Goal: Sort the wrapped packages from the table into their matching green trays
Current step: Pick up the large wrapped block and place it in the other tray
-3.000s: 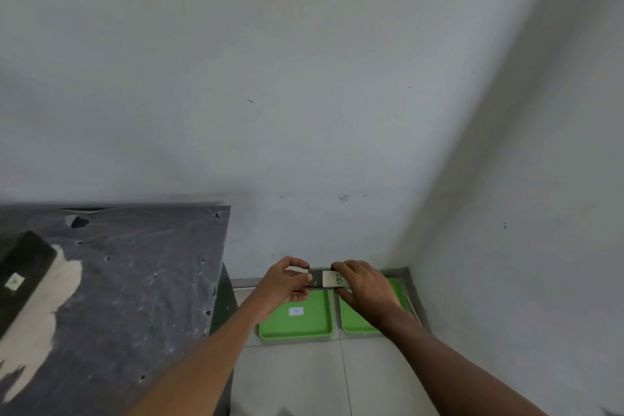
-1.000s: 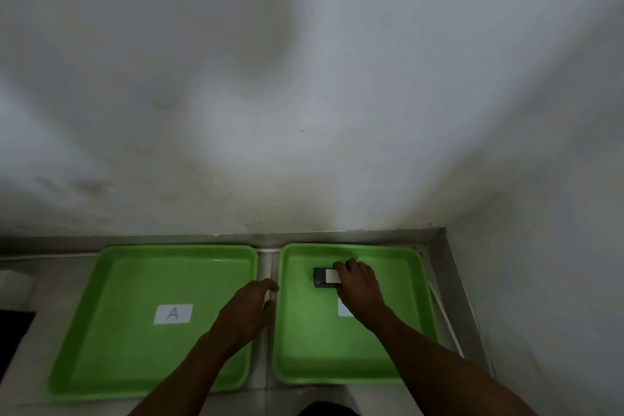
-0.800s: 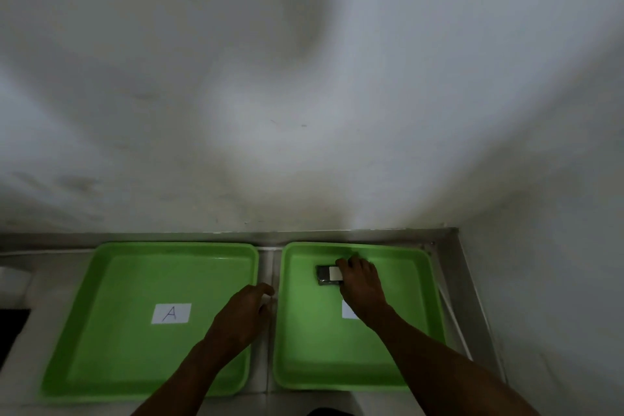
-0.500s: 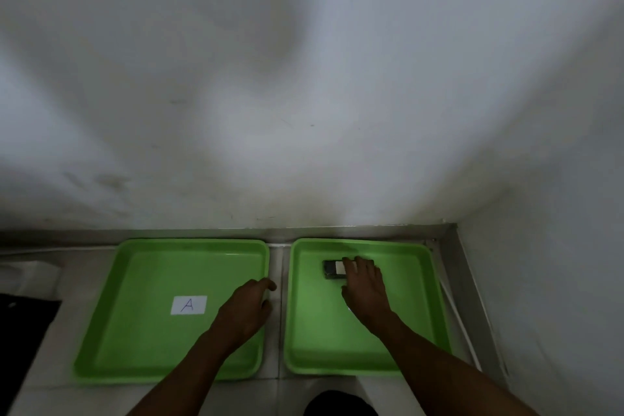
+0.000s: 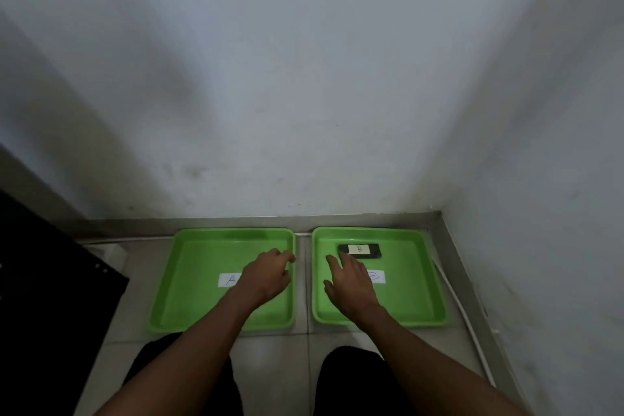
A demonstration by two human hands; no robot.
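- Black wrapped package (image 5: pixel 360 251), white label "B": lies flat at the far end of the right green tray (image 5: pixel 408 297).
- Right hand (image 5: pixel 351 284): fingers spread loose, empty, tips at the package's near edge.
- Left hand (image 5: pixel 266 275): fingers curled, empty, over the left green tray (image 5: pixel 196 280) labelled "A".
- Both trays: side by side on the tiled floor (image 5: pixel 280 365).

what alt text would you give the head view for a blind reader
A dark wrapped package labelled B lies in the right green tray, the open right hand just short of it. The left hand hovers over the empty tray marked A.
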